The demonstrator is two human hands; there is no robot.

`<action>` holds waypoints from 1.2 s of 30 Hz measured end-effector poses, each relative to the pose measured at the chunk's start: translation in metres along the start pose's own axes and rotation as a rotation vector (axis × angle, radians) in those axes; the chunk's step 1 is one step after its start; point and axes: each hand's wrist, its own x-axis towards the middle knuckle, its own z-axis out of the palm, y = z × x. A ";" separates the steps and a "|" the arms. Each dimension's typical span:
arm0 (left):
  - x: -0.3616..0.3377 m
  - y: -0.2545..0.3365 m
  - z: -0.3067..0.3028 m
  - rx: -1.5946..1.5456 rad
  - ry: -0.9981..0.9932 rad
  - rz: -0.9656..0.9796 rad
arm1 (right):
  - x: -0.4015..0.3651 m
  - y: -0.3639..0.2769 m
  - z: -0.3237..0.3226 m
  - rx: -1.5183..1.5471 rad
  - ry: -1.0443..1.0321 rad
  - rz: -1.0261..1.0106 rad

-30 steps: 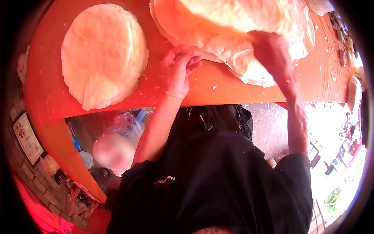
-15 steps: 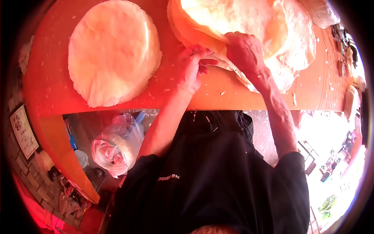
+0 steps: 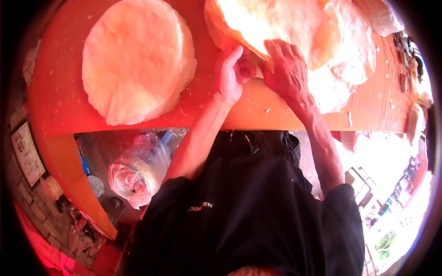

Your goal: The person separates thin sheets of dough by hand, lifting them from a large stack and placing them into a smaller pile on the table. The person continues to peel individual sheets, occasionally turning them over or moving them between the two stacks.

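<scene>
Thin pale round sheets that look like flatbread [image 3: 294,27] lie in an overlapping pile at the top right of the table. My right hand [image 3: 287,71] rests over the near edge of this pile, fingers on top and thumb tucked at the rim, gripping the edge. Beside it, at the pile's left front edge, is my left hand [image 3: 234,76]. Its thumb points up and its fingers are curled toward the sheet's edge; what they hold is hidden. A second round stack of flatbread [image 3: 136,60] lies to the left, untouched by either hand.
The orange-red table [image 3: 202,110] carries scattered pale flakes. Below it, a clear plastic bag [image 3: 138,170] with white material stands at the left. A wrapped plastic bundle [image 3: 380,16] sits at the far right corner. A framed sheet [image 3: 27,154] is at the far left.
My right hand has flattened and its fingers have spread over the pile's edge. My left hand has turned, thumb now up. The raised front edge of the sheet between the hands has moved back.
</scene>
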 end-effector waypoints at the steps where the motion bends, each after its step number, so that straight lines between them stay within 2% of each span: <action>1: 0.002 0.002 0.002 -0.007 -0.023 0.000 | 0.002 0.005 0.007 0.000 0.002 0.002; 3: 0.003 0.008 0.003 -0.008 -0.050 0.004 | 0.009 0.014 0.021 -0.005 0.035 -0.020; 5: -0.001 0.009 0.002 0.062 0.010 -0.025 | 0.019 0.028 0.013 -0.075 -0.072 -0.002; 6: -0.005 0.009 0.001 0.061 0.007 -0.032 | 0.034 0.039 -0.011 -0.273 -0.206 -0.014; 7: -0.010 0.010 -0.001 0.176 0.055 -0.053 | 0.046 0.060 -0.027 -0.564 -0.181 -0.067; 8: -0.015 0.011 -0.003 0.291 0.104 -0.074 | 0.066 0.068 -0.069 -0.423 -0.018 -0.151; 9: -0.021 0.011 -0.005 0.290 0.106 -0.080 | 0.073 0.056 -0.101 -0.065 0.248 -0.202; 11: -0.027 0.014 -0.005 0.333 0.105 -0.102 | 0.076 -0.009 -0.161 -0.310 0.108 0.474; 13: -0.027 0.015 0.002 0.375 0.129 -0.097 | 0.058 0.011 -0.147 -0.389 0.093 0.092; 14: -0.027 0.015 0.003 0.420 0.159 -0.094 | 0.053 0.031 -0.120 -0.374 0.234 -0.250; 15: -0.026 0.014 0.002 0.419 0.164 -0.093 | 0.045 0.027 -0.098 -0.207 0.180 -0.150; 16: -0.025 0.014 0.000 0.377 0.175 -0.094 | 0.036 0.040 -0.066 -0.267 0.119 -0.160; 17: -0.022 0.013 -0.001 0.336 0.182 -0.094 | 0.030 0.047 -0.033 -0.190 -0.006 -0.083; 18: -0.020 0.013 0.000 0.337 0.183 -0.095 | 0.023 0.050 -0.011 -0.265 -0.186 -0.080; 19: -0.018 0.014 0.002 0.297 0.189 -0.107 | 0.012 0.062 0.005 -0.031 -0.155 -0.071; 21: -0.010 0.013 0.005 0.254 0.198 -0.110 | 0.017 0.054 -0.011 0.013 -0.120 -0.021; 23: -0.012 0.005 0.007 0.228 0.217 -0.022 | 0.032 0.044 -0.040 -0.031 -0.066 -0.075; 24: -0.011 0.002 0.007 0.226 0.214 -0.027 | 0.035 0.041 -0.042 -0.080 -0.111 -0.043; 25: -0.006 0.002 0.006 0.161 0.151 -0.075 | 0.030 0.045 -0.025 -0.059 -0.023 -0.101; 27: -0.005 0.006 0.004 0.102 0.094 -0.118 | 0.017 0.046 0.002 -0.001 -0.090 -0.144; 31: 0.000 0.011 0.011 0.116 0.041 -0.147 | 0.021 0.047 0.001 0.040 -0.114 -0.092; 32: 0.000 0.010 0.013 0.088 0.011 -0.137 | 0.037 0.026 -0.020 0.001 -0.297 0.018; 36: 0.006 0.011 0.012 0.096 -0.031 -0.148 | 0.034 0.009 0.005 0.044 -0.214 -0.023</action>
